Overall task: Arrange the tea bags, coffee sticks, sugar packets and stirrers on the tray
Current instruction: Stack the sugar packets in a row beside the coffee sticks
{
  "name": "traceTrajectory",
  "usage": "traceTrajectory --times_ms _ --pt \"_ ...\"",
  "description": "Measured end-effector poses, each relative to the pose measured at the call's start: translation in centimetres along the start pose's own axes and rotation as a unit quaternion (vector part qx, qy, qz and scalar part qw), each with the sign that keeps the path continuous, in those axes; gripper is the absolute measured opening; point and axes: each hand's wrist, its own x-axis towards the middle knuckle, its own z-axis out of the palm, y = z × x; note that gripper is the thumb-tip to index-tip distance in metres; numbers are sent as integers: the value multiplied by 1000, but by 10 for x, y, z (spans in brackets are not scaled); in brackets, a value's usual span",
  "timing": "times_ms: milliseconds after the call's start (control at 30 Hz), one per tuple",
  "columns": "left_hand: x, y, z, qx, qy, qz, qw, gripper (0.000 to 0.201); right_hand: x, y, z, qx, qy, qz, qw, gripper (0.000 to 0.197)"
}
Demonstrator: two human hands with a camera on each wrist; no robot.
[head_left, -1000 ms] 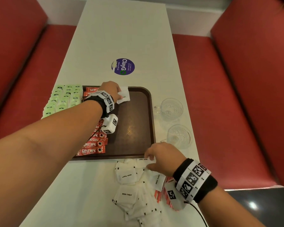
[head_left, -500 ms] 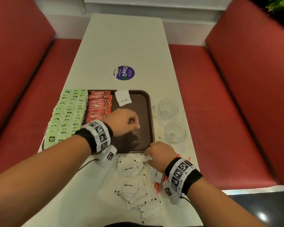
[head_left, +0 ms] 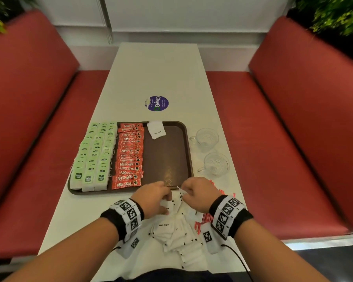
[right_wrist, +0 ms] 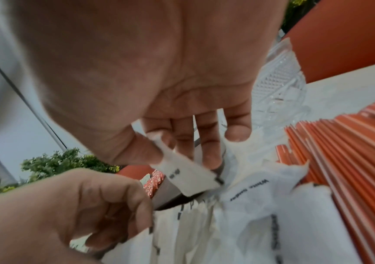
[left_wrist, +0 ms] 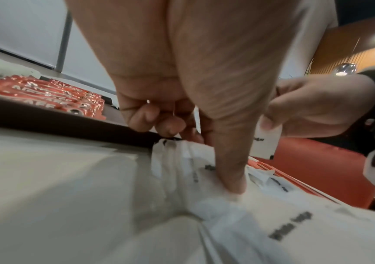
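Stirrers (head_left: 204,219) lie half hidden under hands: right (head_left: 198,195) pinches a sugar packet (right_wrist: 190,176), left (head_left: 152,198) grips another.

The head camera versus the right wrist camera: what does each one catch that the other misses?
Only the head view shows the whole tray, with green tea bags in rows, one sugar packet at its far end, and a purple sticker. Only the right wrist view shows the right hand pinching a sugar packet between thumb and fingers. Both show the left hand, the loose sugar packets, a glass cup and the red stirrers.
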Motion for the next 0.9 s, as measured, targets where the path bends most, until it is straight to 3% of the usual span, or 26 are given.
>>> traceTrajectory --times_ms 100,167,267,433,567,667,733,800,900 --pt "1 3 2 -2 2 5 1000 25 -6 3 -2 74 9 18 997 28" --pt "0 4 0 -9 5 8 1000 17 -9 2 -5 104 20 27 994 16" --pt "-2 2 -5 -54 30 7 998 18 -13 5 -7 102 57 25 993 25" --pt "-9 -1 -22 -163 100 13 981 23 -14 8 -8 139 68 23 988 23" --pt "-13 0 -34 -271 154 20 950 10 -12 0 -7 178 57 -6 982 5" --pt "-16 3 -39 -383 171 15 908 11 -3 -8 -5 164 61 -47 983 18" --pt "-16 1 -41 -424 173 7 889 24 5 -13 -6 151 96 -61 982 19" --pt "-15 -5 -42 -418 170 6 893 30 13 -15 -8 146 130 -63 979 17" --pt "-14 -14 -42 -387 165 -4 907 15 20 -15 -15 145 147 -69 976 17"
